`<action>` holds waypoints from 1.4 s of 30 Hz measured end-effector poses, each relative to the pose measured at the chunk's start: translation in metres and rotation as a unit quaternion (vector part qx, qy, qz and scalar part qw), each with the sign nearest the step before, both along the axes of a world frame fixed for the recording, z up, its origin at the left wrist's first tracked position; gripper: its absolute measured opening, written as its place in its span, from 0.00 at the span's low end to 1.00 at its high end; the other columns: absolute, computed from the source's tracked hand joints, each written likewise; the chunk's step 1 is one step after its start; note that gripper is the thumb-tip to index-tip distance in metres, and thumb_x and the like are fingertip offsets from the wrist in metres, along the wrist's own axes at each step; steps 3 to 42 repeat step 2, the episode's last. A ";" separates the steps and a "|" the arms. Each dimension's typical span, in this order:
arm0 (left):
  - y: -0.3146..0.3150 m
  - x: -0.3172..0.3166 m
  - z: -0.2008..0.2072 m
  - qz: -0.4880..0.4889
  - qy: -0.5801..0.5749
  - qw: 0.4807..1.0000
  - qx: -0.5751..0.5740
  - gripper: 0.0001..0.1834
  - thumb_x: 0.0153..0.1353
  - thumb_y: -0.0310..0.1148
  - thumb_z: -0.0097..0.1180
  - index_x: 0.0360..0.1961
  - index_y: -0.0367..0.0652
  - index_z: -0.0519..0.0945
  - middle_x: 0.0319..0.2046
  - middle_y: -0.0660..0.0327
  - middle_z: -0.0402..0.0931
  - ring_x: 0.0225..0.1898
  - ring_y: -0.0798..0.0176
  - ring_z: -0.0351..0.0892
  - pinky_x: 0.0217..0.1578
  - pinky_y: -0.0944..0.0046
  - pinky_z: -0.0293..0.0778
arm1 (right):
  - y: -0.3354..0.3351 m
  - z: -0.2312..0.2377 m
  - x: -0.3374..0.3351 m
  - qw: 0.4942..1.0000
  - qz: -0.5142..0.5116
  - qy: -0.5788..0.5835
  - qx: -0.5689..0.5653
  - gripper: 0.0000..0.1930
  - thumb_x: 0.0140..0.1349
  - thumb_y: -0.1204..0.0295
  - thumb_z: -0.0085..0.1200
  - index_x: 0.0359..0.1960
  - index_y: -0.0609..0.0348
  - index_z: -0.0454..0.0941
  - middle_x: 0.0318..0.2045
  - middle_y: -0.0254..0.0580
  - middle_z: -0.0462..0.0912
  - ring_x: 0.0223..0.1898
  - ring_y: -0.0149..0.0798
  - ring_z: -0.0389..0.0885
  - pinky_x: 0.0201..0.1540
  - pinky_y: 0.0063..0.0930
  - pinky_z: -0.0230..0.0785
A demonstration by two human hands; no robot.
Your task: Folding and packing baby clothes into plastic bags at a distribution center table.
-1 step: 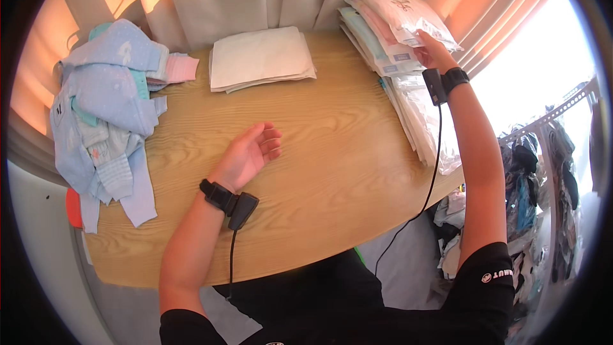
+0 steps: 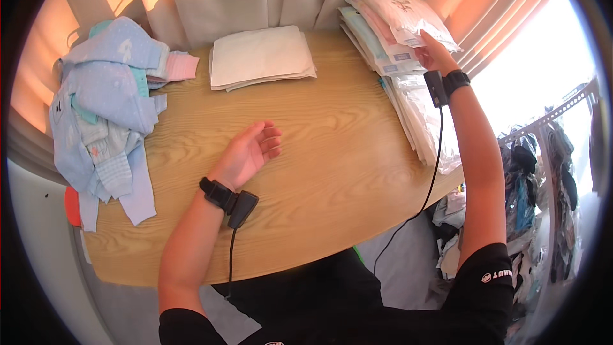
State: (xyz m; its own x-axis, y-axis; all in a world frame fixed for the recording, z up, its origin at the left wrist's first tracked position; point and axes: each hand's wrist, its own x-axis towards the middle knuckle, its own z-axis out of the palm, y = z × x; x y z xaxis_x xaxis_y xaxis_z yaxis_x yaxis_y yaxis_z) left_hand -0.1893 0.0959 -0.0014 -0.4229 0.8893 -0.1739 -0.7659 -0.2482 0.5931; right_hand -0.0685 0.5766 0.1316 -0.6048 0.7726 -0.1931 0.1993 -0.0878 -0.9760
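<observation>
At the far right, my right hand [image 2: 435, 54] grips the near edge of a clear plastic-bagged garment [image 2: 401, 13], white with a small printed motif. My thumb lies on top and the fingers are partly hidden. That bag tops a pile of bagged garments [image 2: 370, 41] in pink and mint. My left hand [image 2: 250, 149] rests over the middle of the wooden table [image 2: 306, 198], palm turned inward, fingers loosely curled and holding nothing. Left of it lies a heap of light blue, mint and pink knitted baby clothes [image 2: 108, 83].
A stack of white sheets [image 2: 262, 57] lies at the table's back edge, before a beige curtain [image 2: 242, 0]. More clear bags [image 2: 424, 112] lie along the right edge. Dark bagged items [image 2: 523, 179] hang on a rack at right. Black cables [image 2: 424, 204] trail from both wrists.
</observation>
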 end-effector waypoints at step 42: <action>-0.002 0.000 -0.001 0.001 0.004 1.000 -0.001 0.12 0.68 0.38 0.49 0.46 0.42 0.73 0.41 0.60 0.78 0.41 0.64 0.77 0.47 0.60 0.74 | -0.002 0.000 0.003 1.000 -0.012 -0.001 -0.018 0.22 0.61 0.49 0.55 0.47 0.52 0.75 0.37 0.39 0.78 0.31 0.29 0.74 0.25 0.16 0.68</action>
